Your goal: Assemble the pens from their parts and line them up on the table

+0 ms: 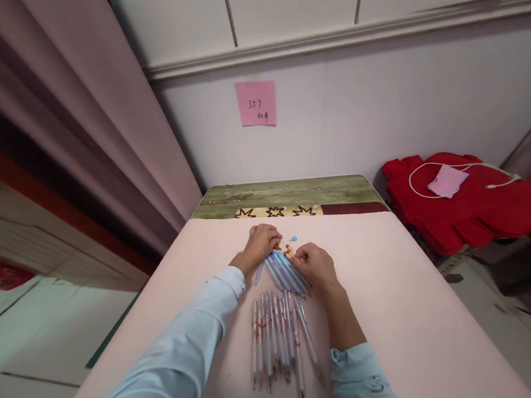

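My left hand (260, 247) is closed, its fingertips bent down at the upper left of a fan of blue pens (284, 273). A small brown piece (278, 247) shows at those fingertips; what they grip is too small to make out. Opposite, my right hand (317, 265) is closed too, thumb and fingers pinched beside tan pieces with brown tips (290, 251). Its grip is hidden by the fingers. A small light blue piece (294, 239) lies just beyond the pens. Nearer to me, between my forearms, a bundle of clear pens with reddish marks (276, 334) lies on the table.
A pale pink cover (402, 342) lies over the table, with a green patterned strip (290, 192) at its far edge. Behind stands a white wall with a pink note (256, 103). Curtains hang at left; red cloth (475, 210) with a white cable is at right.
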`<state>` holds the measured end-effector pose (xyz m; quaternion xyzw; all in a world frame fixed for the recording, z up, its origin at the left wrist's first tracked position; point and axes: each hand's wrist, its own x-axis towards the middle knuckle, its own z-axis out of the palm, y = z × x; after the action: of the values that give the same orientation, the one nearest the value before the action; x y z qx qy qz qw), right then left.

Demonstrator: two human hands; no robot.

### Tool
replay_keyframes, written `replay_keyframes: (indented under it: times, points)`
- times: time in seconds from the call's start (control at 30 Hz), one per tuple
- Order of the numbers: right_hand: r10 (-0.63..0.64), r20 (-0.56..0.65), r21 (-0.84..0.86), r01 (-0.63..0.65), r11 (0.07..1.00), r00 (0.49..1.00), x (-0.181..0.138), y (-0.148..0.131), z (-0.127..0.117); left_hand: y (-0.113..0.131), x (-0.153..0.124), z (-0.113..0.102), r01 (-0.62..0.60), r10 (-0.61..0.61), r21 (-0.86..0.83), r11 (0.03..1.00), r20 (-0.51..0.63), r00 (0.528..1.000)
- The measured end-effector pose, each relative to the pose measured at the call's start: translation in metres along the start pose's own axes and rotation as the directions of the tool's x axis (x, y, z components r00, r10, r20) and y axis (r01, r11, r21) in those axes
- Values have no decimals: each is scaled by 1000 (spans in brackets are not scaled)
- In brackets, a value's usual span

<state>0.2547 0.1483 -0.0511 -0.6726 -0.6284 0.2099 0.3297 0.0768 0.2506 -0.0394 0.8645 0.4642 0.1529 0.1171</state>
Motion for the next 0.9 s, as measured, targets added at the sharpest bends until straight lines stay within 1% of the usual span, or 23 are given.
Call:
replay_keyframes:
  times: [0.13, 0.2, 0.3, 0.37, 0.4, 0.47, 0.53, 0.6, 0.63, 0.7, 0.9]
  points:
    - [12, 6, 0, -12, 1000, 1000, 0, -1, -1, 0, -1, -5, 5, -5, 10, 1000, 61, 998]
    - [14, 7, 0, -14, 1000, 1000, 0, -2, -2, -1, -2, -8, 17, -18, 18, 1000, 72, 997]
    - [18, 9, 0, -18, 1000, 1000, 0, -3, -2, -1, -1, -12, 15, -16, 22, 1000, 34, 999]
    - [17, 9, -5, -17, 1000, 1000, 0, -3, -2, 0, 2, -11, 2, -2, 16, 1000, 4, 1000]
    - [15, 11, -9, -14, 1000, 1000, 0, -3, -1, 1, 4, -9, -25, 25, 0, 1000, -5, 1000]
    - [16, 13, -16, -15, 1000, 1000, 0, -3, -1, 5, 11, 0, -124, 125, -56, 991, 2, 992]
    - [19, 9, -22, -19, 1000, 1000, 0, -2, 0, 8, 19, 10, -240, 248, -116, 964, 58, 967]
    - [19, 4, -23, -19, 1000, 1000, 0, -1, 0, 8, 26, 17, -296, 315, -145, 944, 128, 940]
    - [20, 3, -21, -20, 1000, 1000, 0, -1, 0, 7, 29, 19, -301, 322, -147, 942, 152, 934]
    - [23, 8, -16, -23, 1000, 1000, 0, -2, -1, 2, 29, 15, -283, 304, -140, 949, 165, 938]
    - [24, 26, -15, -24, 1000, 999, 0, -5, -4, -33, 12, -14, -200, 217, -120, 973, 157, 963]
